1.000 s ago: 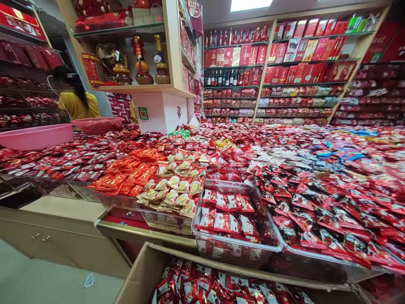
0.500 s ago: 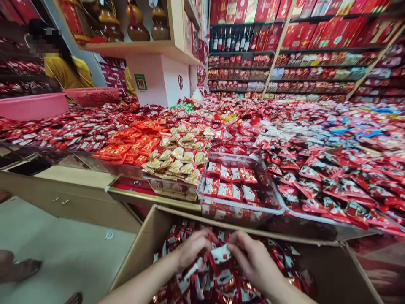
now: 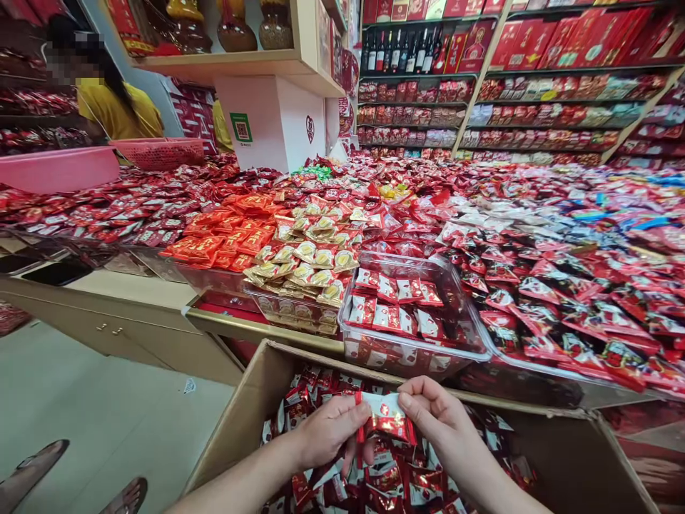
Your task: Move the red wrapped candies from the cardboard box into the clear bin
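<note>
Over a cardboard box (image 3: pixel 251 389) full of loose red-and-white candy packets (image 3: pixel 385 475), I hold a small stack of the same packets (image 3: pixel 386 416). My left hand (image 3: pixel 332 428) pinches its left end, thumb on top. My right hand (image 3: pixel 436 414) grips the upper right corner between thumb and fingers. How many packets are in the stack I cannot tell. Just beyond the box stands a clear plastic bin (image 3: pixel 417 343), with packets of that kind laid in rows in its left part.
Left of the bin sit gold packets (image 3: pixel 305 275) and orange-red packets (image 3: pixel 219 239); red-black packets (image 3: pixel 583 314) spread to the right. A pink basin (image 3: pixel 58 170) and a basket (image 3: pixel 158 151) stand far left, near a person in yellow (image 3: pixel 120 107). Feet (image 3: pixel 125 496) show on the floor.
My hands have come up slightly and turned the red-and-white packet to face me, now held level between both hands. The camera view has tilted down a little and sharpened.
</note>
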Demonstrator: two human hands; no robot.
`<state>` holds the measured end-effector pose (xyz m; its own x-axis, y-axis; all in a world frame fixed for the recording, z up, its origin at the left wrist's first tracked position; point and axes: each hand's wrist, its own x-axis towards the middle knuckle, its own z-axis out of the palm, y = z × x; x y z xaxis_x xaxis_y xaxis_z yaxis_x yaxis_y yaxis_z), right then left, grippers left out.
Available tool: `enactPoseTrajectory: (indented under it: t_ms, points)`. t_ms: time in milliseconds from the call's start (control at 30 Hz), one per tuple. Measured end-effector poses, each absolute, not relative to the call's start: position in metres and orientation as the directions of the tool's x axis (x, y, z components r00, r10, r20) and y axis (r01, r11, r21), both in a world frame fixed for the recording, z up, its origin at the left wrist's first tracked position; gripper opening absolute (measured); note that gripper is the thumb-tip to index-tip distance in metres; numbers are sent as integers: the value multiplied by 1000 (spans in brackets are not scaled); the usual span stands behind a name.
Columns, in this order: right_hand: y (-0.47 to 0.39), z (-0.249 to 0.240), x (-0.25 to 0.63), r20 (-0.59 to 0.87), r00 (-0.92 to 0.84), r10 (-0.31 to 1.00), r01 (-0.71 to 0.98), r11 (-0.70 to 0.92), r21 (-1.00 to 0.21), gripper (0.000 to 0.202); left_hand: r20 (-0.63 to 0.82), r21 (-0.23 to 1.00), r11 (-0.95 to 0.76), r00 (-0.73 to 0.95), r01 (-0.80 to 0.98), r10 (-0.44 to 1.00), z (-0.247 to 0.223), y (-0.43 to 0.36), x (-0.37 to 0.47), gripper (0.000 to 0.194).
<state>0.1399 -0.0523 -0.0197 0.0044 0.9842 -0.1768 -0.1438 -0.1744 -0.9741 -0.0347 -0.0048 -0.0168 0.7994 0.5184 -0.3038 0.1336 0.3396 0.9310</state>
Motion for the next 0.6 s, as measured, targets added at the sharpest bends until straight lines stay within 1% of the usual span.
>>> enactPoseTrajectory:
  t_ms: [100, 133, 200, 233, 300, 333, 367, 433, 467, 533, 600]
  points:
    - [-54, -17, 139, -157, 3, 988, -93, -156, -983, 28, -294, 918, 386, 813, 92, 503, -19, -5, -35, 52]
    - [-55, -15, 138, -142, 2, 990, -65, -142, -988, 27, -295, 899, 433, 828, 70, 477, -20, -5, -35, 57]
    - [-56, -12, 137, -93, -9, 996, 8, -93, -996, 24, -313, 817, 575, 864, 34, 395, -22, -5, -36, 64]
    - [-57, -11, 138, -56, -20, 998, 63, -55, -997, 22, -326, 768, 640, 872, 20, 364, -23, -5, -37, 62]
    - [-58, -9, 139, 39, -64, 997, 205, 51, -977, 19, -341, 710, 704, 868, -14, 361, -24, -5, -38, 48]
    - [-57, -7, 140, 90, -95, 991, 276, 114, -955, 17, -339, 711, 702, 857, -37, 389, -24, -5, -38, 43]
    - [-57, -6, 142, 139, -122, 983, 336, 173, -926, 15, -333, 725, 686, 841, -61, 427, -25, -4, -38, 43]
    - [-57, -2, 144, 198, -140, 970, 408, 239, -881, 10, -306, 772, 627, 804, -104, 510, -25, -4, -38, 50]
    - [-57, 1, 145, 196, -137, 971, 419, 236, -877, 10, -290, 800, 588, 778, -123, 557, -25, -3, -37, 53]
    - [-57, 4, 143, 127, -120, 985, 376, 163, -912, 16, -243, 859, 485, 705, -162, 666, -24, -4, -36, 51]
    - [-59, 5, 138, 31, -94, 995, 230, 52, -972, 21, -190, 911, 378, 641, -167, 743, -21, -5, -35, 44]
